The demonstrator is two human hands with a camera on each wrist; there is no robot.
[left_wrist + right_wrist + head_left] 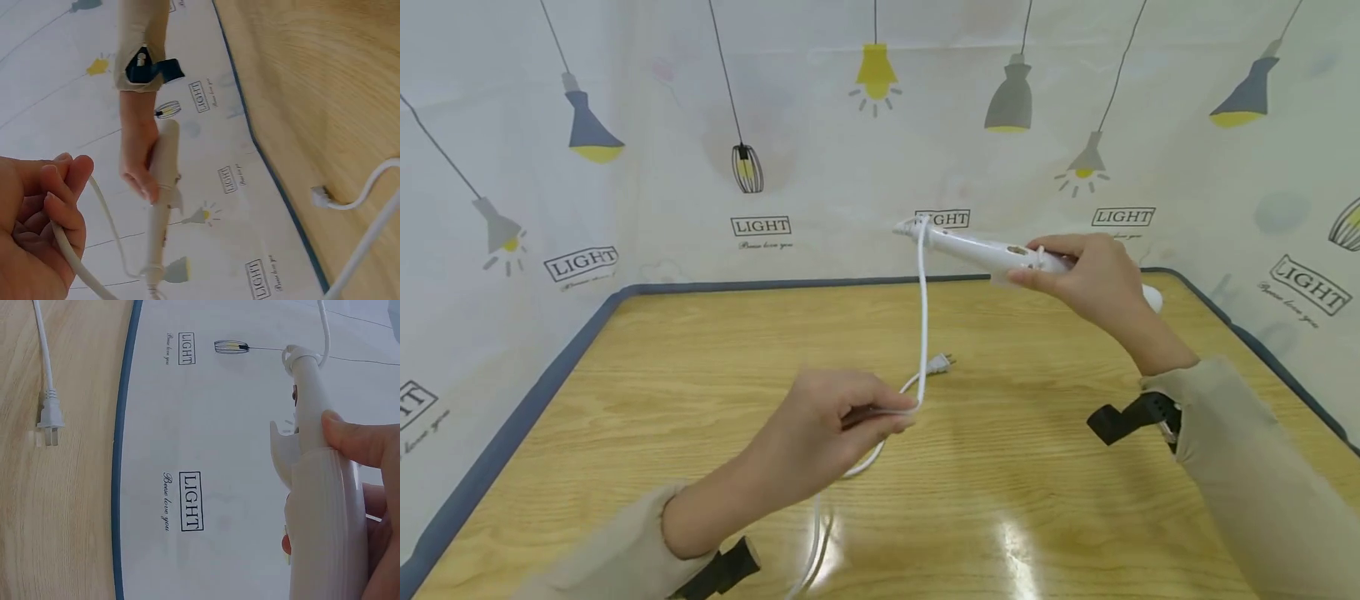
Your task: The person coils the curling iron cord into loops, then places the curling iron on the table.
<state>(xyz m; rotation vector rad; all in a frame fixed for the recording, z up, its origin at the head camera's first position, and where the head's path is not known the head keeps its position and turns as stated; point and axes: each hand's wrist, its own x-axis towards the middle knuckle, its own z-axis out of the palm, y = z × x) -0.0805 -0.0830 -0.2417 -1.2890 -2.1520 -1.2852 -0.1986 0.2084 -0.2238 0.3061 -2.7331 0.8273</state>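
Observation:
A white curling iron (973, 248) is held up in front of the far wall by my right hand (1105, 279). The fingers and thumb grip it around its middle, beside the small clamp lever (284, 453). At its narrow end the white cord (922, 308) loops around the handle, then drops to my left hand (820, 425). There the thumb and fingers pinch the cord, and in the left wrist view it passes through the curled fingers (65, 219). The two-prong plug (939, 363) lies on the table beyond my left hand.
The wooden table (700, 358) has a dark blue edge strip (760, 285) along its back and sides. Behind it hangs a pale wall covering (820, 133) printed with lamps. Slack cord (815, 542) trails near the front. Black straps (1131, 417) hang at both wrists.

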